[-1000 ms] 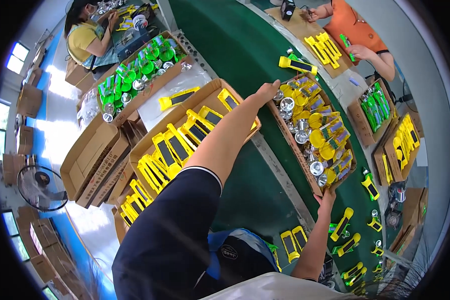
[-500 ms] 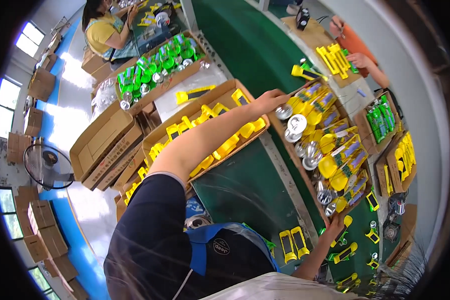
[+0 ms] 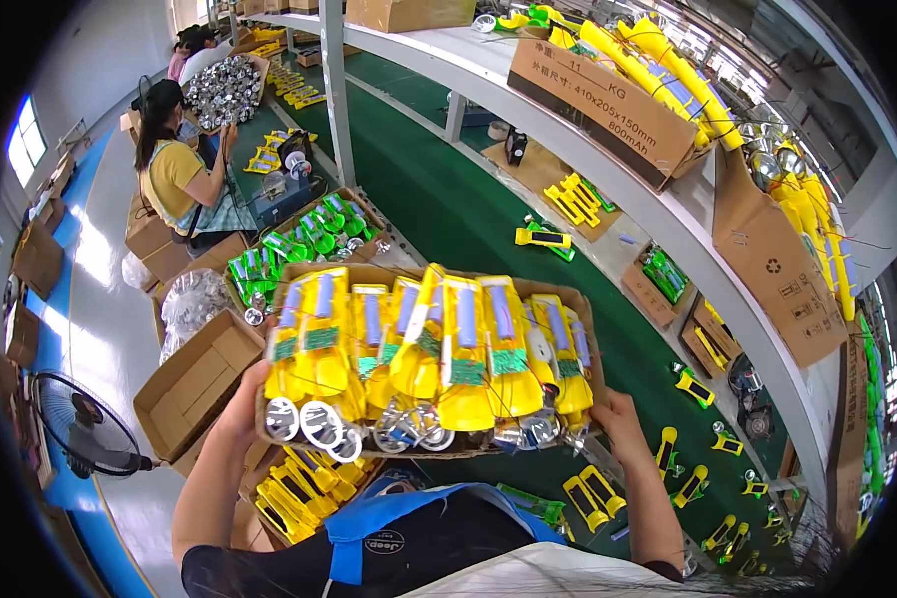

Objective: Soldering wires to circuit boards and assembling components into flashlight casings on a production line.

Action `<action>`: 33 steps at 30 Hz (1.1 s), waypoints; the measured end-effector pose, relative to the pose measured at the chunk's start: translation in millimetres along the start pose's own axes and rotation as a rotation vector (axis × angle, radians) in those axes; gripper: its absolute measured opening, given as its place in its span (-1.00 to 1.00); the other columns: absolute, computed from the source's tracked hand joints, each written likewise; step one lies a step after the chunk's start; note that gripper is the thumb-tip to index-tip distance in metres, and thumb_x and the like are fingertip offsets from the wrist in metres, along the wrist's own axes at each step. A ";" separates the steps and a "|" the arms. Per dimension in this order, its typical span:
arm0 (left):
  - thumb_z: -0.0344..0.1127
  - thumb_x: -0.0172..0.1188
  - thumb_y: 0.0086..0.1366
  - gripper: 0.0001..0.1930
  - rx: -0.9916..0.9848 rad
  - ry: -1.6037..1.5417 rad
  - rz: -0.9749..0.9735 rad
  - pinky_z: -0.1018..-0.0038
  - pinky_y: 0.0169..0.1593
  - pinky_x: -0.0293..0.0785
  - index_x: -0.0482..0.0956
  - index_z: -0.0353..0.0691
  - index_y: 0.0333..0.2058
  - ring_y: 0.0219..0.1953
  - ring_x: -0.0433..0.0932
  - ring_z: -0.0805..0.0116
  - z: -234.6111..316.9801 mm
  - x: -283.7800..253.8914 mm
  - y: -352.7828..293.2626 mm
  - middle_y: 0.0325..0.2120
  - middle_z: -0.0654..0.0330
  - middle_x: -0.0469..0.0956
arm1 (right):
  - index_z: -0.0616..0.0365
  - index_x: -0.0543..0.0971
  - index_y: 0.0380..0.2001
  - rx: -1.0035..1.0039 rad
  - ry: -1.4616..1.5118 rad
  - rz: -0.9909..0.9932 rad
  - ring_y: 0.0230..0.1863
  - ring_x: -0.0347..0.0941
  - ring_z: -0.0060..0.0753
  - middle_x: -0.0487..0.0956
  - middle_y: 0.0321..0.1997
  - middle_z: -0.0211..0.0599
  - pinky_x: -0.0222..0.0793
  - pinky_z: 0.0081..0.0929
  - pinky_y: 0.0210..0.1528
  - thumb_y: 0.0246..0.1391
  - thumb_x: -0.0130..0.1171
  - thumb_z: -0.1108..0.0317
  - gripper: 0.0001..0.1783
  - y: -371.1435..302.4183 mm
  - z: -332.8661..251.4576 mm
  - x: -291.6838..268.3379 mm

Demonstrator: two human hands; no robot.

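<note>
Both my hands carry a cardboard box [image 3: 596, 349] in front of my chest. My left hand [image 3: 243, 401] is closed on its left end, and my right hand [image 3: 620, 429] grips the right end. Several part-built yellow lamps [image 3: 465, 349] fill the box in a row. They show purple cylindrical cells, small green circuit boards and wires. Round silver reflectors [image 3: 321, 423] hang along the near side of the box. Below the box, more yellow lamp housings [image 3: 309, 490] lie in a pile, partly covered by the box and my left arm.
A green conveyor belt [image 3: 409, 149] carries yellow lamp pieces [image 3: 588, 498]. To the right rises a shelf [image 3: 658, 214] with filled cardboard boxes [image 3: 608, 100]. Green lamps [image 3: 324, 224] sit in a box at left, near an open carton [image 3: 194, 384] and a fan [image 3: 85, 424]. A co-worker [image 3: 174, 174] sits beyond.
The filled box has come off the belt area on the right and is now in front of me. Both hands kept hold of it, and my view has swung up toward the shelf.
</note>
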State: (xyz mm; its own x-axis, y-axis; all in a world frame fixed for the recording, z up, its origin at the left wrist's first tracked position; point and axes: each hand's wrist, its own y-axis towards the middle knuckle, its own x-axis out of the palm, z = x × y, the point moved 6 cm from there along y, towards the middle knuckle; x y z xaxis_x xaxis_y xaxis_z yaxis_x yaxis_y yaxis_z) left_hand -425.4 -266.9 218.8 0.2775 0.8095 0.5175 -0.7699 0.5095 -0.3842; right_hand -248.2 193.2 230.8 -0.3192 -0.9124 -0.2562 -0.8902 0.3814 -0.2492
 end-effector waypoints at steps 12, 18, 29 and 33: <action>0.00 -0.17 0.37 -0.47 0.720 -0.023 -0.324 0.25 0.18 0.34 0.29 -0.16 0.19 0.15 0.37 0.20 138.5 -14.6 -118.0 0.13 0.11 0.39 | 0.29 0.56 -0.37 -0.386 -0.157 -0.182 -0.47 0.34 -0.67 0.47 -0.51 -0.48 0.28 -0.59 -0.43 0.06 0.10 0.28 -0.75 64.4 -206.1 80.0; -0.08 -0.11 0.37 -0.48 0.738 0.181 -0.495 0.19 0.21 0.32 0.18 -0.10 0.26 0.22 0.29 0.15 196.2 -28.7 -73.3 0.21 0.11 0.27 | 0.30 0.60 -0.27 -0.372 -0.102 -0.045 -0.31 0.47 -0.72 0.60 -0.37 -0.42 0.37 -0.65 -0.27 0.08 0.12 0.35 -0.76 -1.3 -275.3 24.1; -0.08 -0.01 0.34 -0.39 0.865 0.215 -0.578 0.15 0.22 0.31 0.09 -0.12 0.29 0.22 0.29 0.10 162.6 100.9 -89.9 0.24 0.09 0.20 | 0.21 0.64 -0.38 -0.473 -0.290 0.688 -0.42 0.47 -0.59 0.58 -0.43 -0.39 0.34 -0.63 -0.43 -0.05 0.17 0.37 -0.82 -214.4 -337.8 -135.9; -0.09 0.03 0.32 -0.36 0.897 0.180 -0.592 0.13 0.23 0.31 0.06 -0.13 0.30 0.22 0.29 0.08 158.8 260.2 -59.8 0.25 0.08 0.18 | 0.16 0.61 -0.48 -0.294 -0.237 0.920 -0.62 0.32 -0.68 0.51 -0.59 -0.47 0.14 -0.68 -0.61 -0.04 0.18 0.39 -0.91 -273.3 -294.0 -217.3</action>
State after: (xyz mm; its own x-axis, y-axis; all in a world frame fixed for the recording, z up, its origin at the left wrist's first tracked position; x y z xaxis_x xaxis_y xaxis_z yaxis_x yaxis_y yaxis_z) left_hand -398.4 -133.1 497.8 0.7664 0.5736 0.2892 -0.6049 0.4931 0.6252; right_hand -31.1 243.6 629.1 -0.8811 -0.2142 -0.4217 -0.3840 0.8444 0.3735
